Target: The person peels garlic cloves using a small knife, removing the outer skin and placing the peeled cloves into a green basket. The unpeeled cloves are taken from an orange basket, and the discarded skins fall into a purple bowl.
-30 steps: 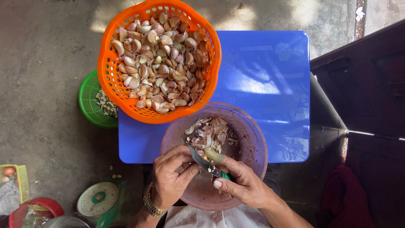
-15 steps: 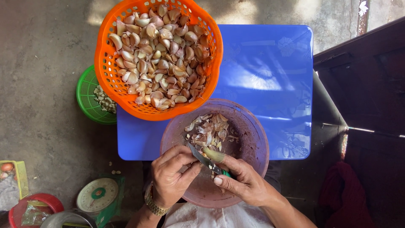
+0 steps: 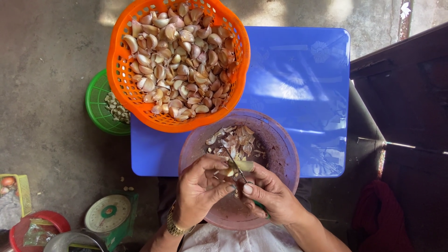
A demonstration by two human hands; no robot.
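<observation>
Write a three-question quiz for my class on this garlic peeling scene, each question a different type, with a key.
1. True or false: the orange basket holds unpeeled garlic cloves.
2. Where do the loose skins lie? A) purple bowl B) green basket C) blue table
3. Fill in: the right hand holds a small ____ against the clove pinched by the left hand.

Key: 1 true; 2 A; 3 knife

Soft, even daylight fills the scene. Bright patches fall on the concrete floor (image 3: 42, 70) at the far edge, and pale glare spreads across the blue table (image 3: 298, 84). The right side lies in deep shadow. Focus is sharp throughout, without visible blur.
</observation>
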